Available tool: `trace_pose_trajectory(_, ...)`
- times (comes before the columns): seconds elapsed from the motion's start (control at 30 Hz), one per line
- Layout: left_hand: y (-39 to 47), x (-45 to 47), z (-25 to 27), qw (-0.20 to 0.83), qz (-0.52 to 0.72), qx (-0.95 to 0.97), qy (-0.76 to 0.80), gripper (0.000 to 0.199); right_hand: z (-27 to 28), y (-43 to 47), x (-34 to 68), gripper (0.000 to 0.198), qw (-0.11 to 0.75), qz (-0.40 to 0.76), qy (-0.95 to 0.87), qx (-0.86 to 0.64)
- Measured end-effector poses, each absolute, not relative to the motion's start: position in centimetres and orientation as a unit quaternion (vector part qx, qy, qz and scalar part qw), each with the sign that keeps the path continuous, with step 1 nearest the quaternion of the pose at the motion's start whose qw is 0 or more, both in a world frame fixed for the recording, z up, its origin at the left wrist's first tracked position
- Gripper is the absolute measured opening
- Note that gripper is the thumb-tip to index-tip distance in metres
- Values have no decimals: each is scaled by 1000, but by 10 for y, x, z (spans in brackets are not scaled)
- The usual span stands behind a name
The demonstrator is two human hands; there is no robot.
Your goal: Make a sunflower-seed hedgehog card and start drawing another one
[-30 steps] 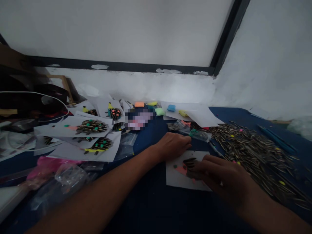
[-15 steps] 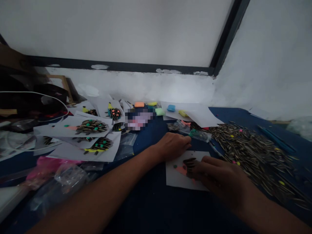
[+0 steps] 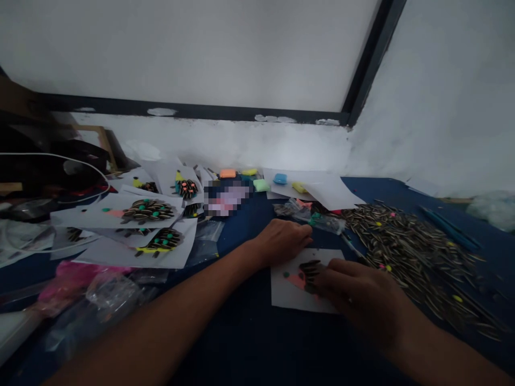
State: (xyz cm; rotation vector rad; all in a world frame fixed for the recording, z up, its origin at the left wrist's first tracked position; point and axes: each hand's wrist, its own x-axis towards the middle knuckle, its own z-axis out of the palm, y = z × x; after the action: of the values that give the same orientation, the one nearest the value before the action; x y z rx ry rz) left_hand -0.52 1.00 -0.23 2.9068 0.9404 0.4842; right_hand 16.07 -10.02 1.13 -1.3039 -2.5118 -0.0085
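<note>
A white sheet of paper (image 3: 287, 297) lies in front of me, bearing an orange clay animal head (image 3: 295, 280) with a green nose. Striped sunflower seeds (image 3: 310, 272) fan out behind that head like spines. My left hand (image 3: 284, 239) rests at the sheet's upper left edge with its fingers curled under; what they hold, if anything, is hidden. Over the right part of the sheet, my right hand (image 3: 358, 292) has thumb and fingers pressed together at the seeds. Its fingertips are dark and partly covered, so I cannot make out what is between them.
A large heap of sunflower seeds (image 3: 406, 252) spreads at the right beside a blue pen-like tool (image 3: 448, 228). Finished-looking seed hedgehogs on paper (image 3: 148, 209) pile up at the left. Clay packets (image 3: 280, 178) and plastic bags (image 3: 325, 222) lie farther back. Crumpled plastic (image 3: 112, 292) sits front left.
The whole view has shifted slightly. My right hand stays at the seeds on the sheet, with its fingers turned a little. The left hand keeps its place.
</note>
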Motion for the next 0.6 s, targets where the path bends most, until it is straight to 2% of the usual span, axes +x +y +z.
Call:
trace_pose_trajectory(0.1,10,-5,-2,23,154,939,306,19,18,-99,165,19,168,-1,-869,-465)
trace_pose_trajectory(0.23,9,-5,-1,28,151,940,304,19,31,-85,186,25,189,-30,-838,-511)
trace_pose_trajectory(0.3,9,-6,0,30,151,941,300,20,38,-75,201,24,188,-82,-807,-554)
trace_pose_trajectory(0.4,9,-6,1,34,151,942,299,20,46,-60,220,23,104,-122,-752,-639)
trace_pose_trajectory(0.47,8,-6,2,36,150,941,300,20,49,-53,229,25,48,-100,-741,-662)
trace_pose_trajectory(0.6,7,-6,3,37,147,941,302,19,52,-48,234,29,18,-69,-746,-663)
